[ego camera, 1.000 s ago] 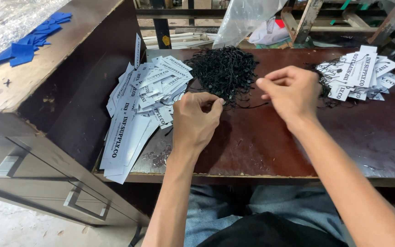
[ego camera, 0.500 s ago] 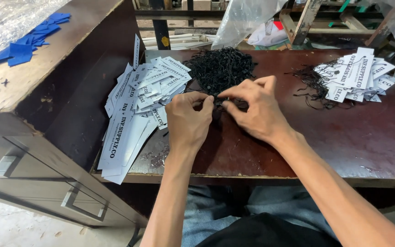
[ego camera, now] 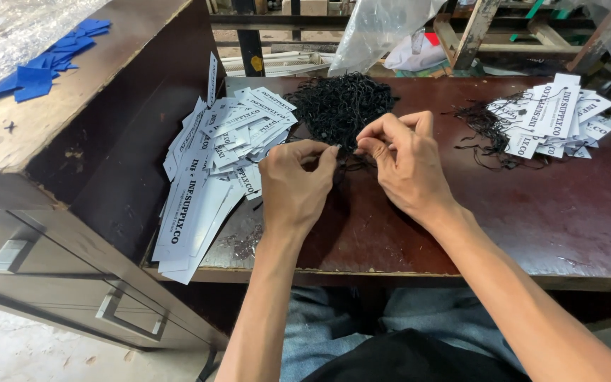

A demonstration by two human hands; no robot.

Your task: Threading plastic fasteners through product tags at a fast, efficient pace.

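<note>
Your left hand [ego camera: 295, 185] and right hand [ego camera: 404, 166] meet just in front of the black string pile [ego camera: 337, 106], fingertips pinched on a strand at its near edge. Loose white tags [ego camera: 217, 152] lie left of pile; strung tags [ego camera: 549, 117] well to its right, on brown table [ego camera: 532, 212].

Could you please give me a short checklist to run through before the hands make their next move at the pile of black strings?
1. Left hand at the edge of the black string pile: ok.
2. Right hand fingertips pinched beside the left: ok.
3. A single string separated between the hands: cannot tell, too fine.
4. Loose white tags within left reach: ok.
5. Strung tags kept apart on the right: ok.
6. Bare wooden table in front of the hands: ok.
</note>
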